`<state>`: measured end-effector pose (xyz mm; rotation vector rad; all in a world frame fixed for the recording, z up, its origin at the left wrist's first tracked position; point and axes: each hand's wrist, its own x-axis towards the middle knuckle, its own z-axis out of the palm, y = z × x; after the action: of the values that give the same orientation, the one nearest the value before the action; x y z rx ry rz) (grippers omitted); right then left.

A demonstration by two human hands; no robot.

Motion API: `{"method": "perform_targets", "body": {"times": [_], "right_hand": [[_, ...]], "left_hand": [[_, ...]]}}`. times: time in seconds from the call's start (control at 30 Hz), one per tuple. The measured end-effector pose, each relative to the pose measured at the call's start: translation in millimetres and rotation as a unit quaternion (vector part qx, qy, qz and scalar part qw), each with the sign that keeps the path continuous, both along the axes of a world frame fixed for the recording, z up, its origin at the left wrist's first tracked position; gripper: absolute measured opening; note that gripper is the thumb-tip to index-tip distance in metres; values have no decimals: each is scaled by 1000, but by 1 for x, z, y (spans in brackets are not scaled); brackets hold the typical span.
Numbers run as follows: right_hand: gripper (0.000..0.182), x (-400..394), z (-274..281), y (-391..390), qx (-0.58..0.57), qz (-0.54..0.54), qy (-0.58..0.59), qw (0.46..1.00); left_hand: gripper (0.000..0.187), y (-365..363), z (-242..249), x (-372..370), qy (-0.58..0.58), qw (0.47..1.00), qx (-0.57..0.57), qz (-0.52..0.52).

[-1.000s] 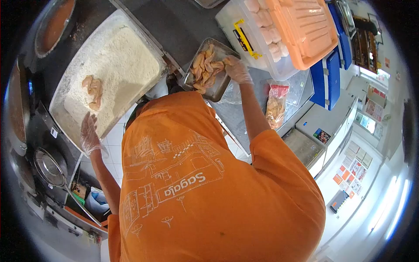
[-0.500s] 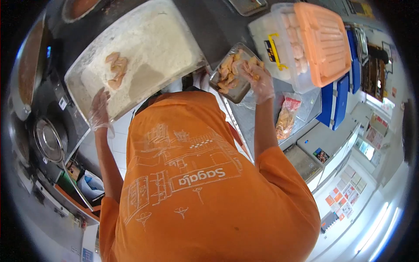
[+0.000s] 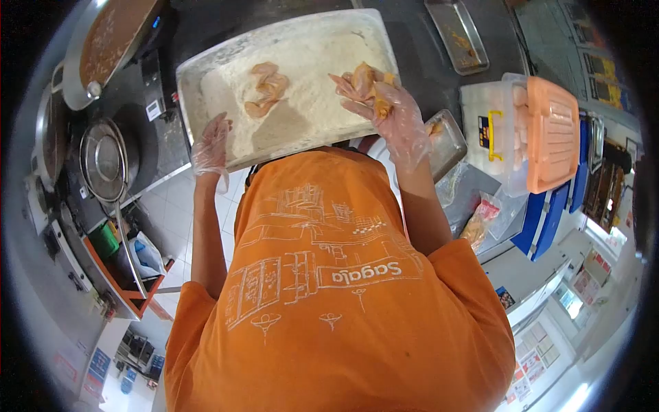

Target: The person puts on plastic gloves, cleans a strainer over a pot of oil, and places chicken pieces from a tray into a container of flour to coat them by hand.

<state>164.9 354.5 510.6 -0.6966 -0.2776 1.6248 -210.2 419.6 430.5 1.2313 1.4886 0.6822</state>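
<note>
My right hand [image 3: 401,127], in a clear plastic glove, is closed on several raw chicken pieces [image 3: 364,84] over the right side of a flour tray [image 3: 184,93]. White flour [image 3: 309,69] covers the tray's bottom. Other raw chicken pieces [image 3: 266,89] lie on the flour at the left, touching one another. Also gloved, my left hand [image 3: 213,145] rests at the tray's near left edge, fingers stretched out and holding nothing. Partly behind my right wrist is a metal pan [image 3: 449,145] with some chicken in it.
To the right stands a clear bin [image 3: 504,123] with an orange lid [image 3: 552,134]. A second metal tray [image 3: 461,38] lies at the back right. A strainer [image 3: 106,158] and a pan of brownish food [image 3: 113,41] are on the left. A bagged product [image 3: 480,221] lies near the right counter edge.
My right hand has lifted chicken pieces out of the metal pan and carried them left over the flour tray. The view has shifted; my left hand stays by the tray edge.
</note>
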Motion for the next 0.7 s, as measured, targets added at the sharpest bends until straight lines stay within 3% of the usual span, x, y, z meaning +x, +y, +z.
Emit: {"method": "perform_targets", "body": {"times": [0.03, 0.07, 0.1, 0.13, 0.2, 0.27, 0.33, 0.4, 0.47, 0.53, 0.57, 0.63, 0.7], "right_hand": [[54, -14, 17, 7, 0, 4, 3, 1000], [50, -28, 31, 12, 39, 34, -191, 980], [47, -39, 36, 16, 76, 60, -378, 921], [47, -48, 29, 21, 73, 58, -380, 920], [40, -50, 7, 32, 11, 22, -224, 974], [36, -28, 11, 25, -15, 4, -268, 963], [23, 6, 4, 6, -43, -43, -343, 937], [18, 58, -22, -35, -141, -80, -462, 872], [20, 110, -43, -78, -247, -69, -603, 755], [33, 163, -106, -138, -248, -38, -795, 552], [33, 171, -133, -159, -253, -40, -794, 551], [45, 179, -166, -183, -381, -1, -769, 514], [46, 168, -188, -183, -390, -2, -767, 510]], "left_hand": [[33, -2, 1, -4, 3, 1000, 0, 4], [33, -3, 3, -5, 14, 1000, -4, 5], [32, -4, 4, -5, 24, 1000, -8, 3], [32, -4, 8, -5, 58, 998, -9, -6], [33, -5, -2, -15, 42, 999, -5, -12], [35, -5, -22, -26, 15, 1000, 10, 1], [37, -3, -3, -21, 134, 990, -22, -30], [38, -3, -20, -33, 82, 996, -28, -21], [38, -6, -23, -25, 38, 999, -32, -6], [38, -2, -11, -12, 65, 997, -51, 8], [38, 0, -12, -7, 65, 997, -52, 3], [38, 7, -11, 3, 56, 997, -40, -30], [38, 12, -4, 17, 66, 996, -29, -53]]}}
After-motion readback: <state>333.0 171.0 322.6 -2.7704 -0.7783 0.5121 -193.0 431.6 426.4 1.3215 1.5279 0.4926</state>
